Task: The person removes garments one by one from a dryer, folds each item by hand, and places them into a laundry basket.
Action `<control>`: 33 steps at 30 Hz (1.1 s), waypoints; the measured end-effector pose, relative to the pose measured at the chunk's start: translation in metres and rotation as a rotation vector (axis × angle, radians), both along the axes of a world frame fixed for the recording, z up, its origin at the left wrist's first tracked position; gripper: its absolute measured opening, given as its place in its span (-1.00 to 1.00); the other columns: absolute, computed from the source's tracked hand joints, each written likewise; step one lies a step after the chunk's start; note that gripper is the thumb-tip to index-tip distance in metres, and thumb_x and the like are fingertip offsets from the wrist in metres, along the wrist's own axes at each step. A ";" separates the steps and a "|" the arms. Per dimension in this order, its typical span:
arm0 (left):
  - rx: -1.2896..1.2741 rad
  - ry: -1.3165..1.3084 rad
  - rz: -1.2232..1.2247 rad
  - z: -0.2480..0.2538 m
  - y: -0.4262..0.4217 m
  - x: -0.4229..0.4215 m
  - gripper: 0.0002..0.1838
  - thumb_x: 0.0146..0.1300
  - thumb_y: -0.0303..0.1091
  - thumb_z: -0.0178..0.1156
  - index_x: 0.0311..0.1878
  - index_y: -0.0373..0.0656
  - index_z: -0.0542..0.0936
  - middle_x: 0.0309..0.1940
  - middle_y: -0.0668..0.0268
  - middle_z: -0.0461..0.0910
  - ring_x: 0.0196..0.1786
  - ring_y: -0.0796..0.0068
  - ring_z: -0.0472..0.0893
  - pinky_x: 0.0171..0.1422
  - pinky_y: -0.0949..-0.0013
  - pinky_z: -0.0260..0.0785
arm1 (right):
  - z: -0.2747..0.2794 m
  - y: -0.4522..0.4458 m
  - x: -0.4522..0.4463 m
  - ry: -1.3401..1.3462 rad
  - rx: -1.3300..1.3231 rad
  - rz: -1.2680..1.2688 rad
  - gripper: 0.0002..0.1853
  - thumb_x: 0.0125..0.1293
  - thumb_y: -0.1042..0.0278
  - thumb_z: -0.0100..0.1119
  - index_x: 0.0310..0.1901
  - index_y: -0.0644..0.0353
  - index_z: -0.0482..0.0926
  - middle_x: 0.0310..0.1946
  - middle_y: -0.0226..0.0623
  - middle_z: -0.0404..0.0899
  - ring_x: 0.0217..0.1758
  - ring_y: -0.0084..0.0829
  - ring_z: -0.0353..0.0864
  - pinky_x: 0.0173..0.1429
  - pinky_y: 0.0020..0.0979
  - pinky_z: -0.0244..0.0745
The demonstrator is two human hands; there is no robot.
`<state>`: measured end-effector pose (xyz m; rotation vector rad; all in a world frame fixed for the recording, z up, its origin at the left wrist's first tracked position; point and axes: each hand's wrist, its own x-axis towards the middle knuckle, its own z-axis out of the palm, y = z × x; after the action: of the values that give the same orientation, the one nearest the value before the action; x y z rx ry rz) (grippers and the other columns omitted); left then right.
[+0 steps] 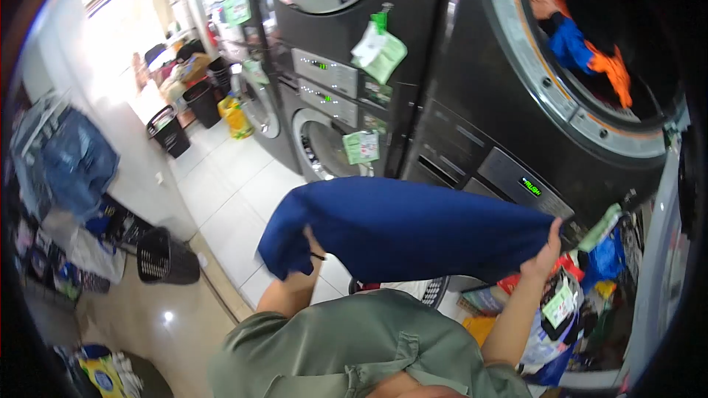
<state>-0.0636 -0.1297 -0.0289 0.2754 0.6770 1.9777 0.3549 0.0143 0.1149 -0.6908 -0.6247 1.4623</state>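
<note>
A dark blue piece of cloth [413, 228] is stretched out sideways in front of my body. I cannot tell which garment it is. Its right end is gripped in my right hand [544, 252], fingers closed on the edge. My left hand [313, 247] is at the other end, mostly hidden behind hanging folds, and the cloth drapes over it. Just beyond my right hand stands a dark stacked machine with a lit display [529, 186]. Above it, an open round drum holds orange and blue clothes [582, 50].
Dark front-loading machines [324, 37] with clipped green slips [380, 51] line the far side. Filled bags [560, 309] crowd my right. A white-and-black basket [435, 292] is below the cloth. Black baskets [168, 262] stand on the left floor, near hanging jeans [77, 158].
</note>
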 end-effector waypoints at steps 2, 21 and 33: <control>0.267 -0.277 -0.123 -0.021 0.021 -0.011 -0.41 0.40 0.10 -0.24 0.13 -0.23 0.47 0.10 0.07 0.54 0.11 0.02 0.54 0.31 0.02 0.31 | 0.005 -0.007 -0.008 -0.103 0.140 -0.131 -0.62 0.37 0.04 0.15 -0.07 0.24 0.53 -0.14 -0.24 0.64 -0.11 -0.31 0.65 0.09 -0.26 0.52; 0.191 0.819 0.658 0.155 -0.010 -0.015 -0.86 0.42 -0.38 0.08 -0.23 -0.25 0.50 -0.02 0.32 0.50 -0.07 0.59 0.52 -0.04 0.53 0.36 | 0.047 -0.074 0.056 -1.131 0.857 -1.513 -0.64 0.36 0.25 0.20 0.00 0.34 0.39 -0.10 -0.15 0.49 -0.02 -0.26 0.48 0.23 -0.26 0.35; 0.239 1.223 -0.079 0.156 0.040 0.098 -0.62 0.19 -0.35 0.33 0.04 -0.27 0.54 0.04 0.14 0.55 0.16 0.26 0.51 0.26 0.30 0.32 | 0.005 -0.078 -0.092 -0.520 0.257 0.274 -0.34 0.41 0.11 0.07 0.32 0.48 0.18 0.25 -0.09 0.37 0.29 -0.28 0.41 0.33 -0.31 0.33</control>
<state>0.0339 -0.0899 0.1274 1.6939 1.1222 1.6527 0.2626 -0.0635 0.1204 -0.8092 -1.3280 1.4176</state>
